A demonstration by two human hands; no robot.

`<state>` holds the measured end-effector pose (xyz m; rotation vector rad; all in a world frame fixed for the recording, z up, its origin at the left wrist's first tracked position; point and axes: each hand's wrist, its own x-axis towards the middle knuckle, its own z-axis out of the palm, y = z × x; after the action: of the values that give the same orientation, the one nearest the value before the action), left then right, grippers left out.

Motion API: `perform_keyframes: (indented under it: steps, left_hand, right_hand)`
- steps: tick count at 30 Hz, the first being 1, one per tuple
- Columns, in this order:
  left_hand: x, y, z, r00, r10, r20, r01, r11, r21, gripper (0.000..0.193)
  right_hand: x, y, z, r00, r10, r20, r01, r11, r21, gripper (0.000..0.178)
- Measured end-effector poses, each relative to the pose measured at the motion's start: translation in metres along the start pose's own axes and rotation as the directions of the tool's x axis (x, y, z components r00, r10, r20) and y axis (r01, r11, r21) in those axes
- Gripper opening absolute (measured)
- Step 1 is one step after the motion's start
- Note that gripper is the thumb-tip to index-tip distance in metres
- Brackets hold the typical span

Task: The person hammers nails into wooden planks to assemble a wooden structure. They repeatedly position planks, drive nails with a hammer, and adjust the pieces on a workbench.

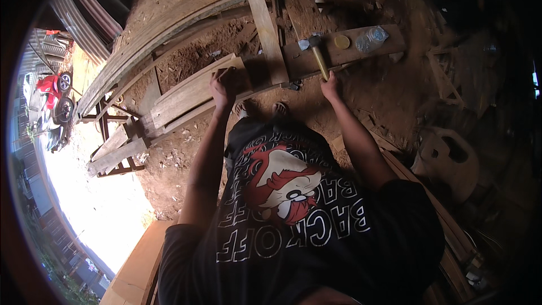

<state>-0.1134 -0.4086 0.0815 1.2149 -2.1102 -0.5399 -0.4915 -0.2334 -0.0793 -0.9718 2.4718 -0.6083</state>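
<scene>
My right hand (331, 86) is closed round the handle of a hammer (319, 59), whose dark head points away from me above a long wooden bench (305, 63). My left hand (223, 86) is a closed fist at the near side of some wooden boards (189, 91), close to their right end. What its fingers hold, if anything, is hidden. Beyond the hammer, on the bench's right part, lie a round yellow disc-like thing (341, 42) and a clear plastic bottle or bag (372, 39).
A pale plank (261, 20) crosses from the bench to long curved-looking timbers (186, 17) at the back. A wooden panel with a cut-out (449, 161) stands at right. Wood scraps litter the dirt floor. A red motorcycle (53, 93) is outside at far left.
</scene>
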Motion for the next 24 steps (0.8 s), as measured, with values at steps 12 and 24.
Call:
perform_keyframes:
  steps: [12, 24]
  left_hand:
    - [-0.001, 0.002, 0.005, 0.998, 0.02, -0.064, -0.02, 1.0, 0.005, 0.033]
    - [-0.003, 0.002, 0.003, 0.996, 0.052, -0.073, -0.054, 0.998, -0.025, 0.031]
  right_hand:
    - [-0.018, -0.075, -0.087, 0.566, -0.255, 0.784, -0.786, 0.119, 0.606, 0.028]
    - [-0.047, -0.13, -0.107, 0.935, 0.098, 0.34, -0.295, 0.744, 0.599, 0.017]
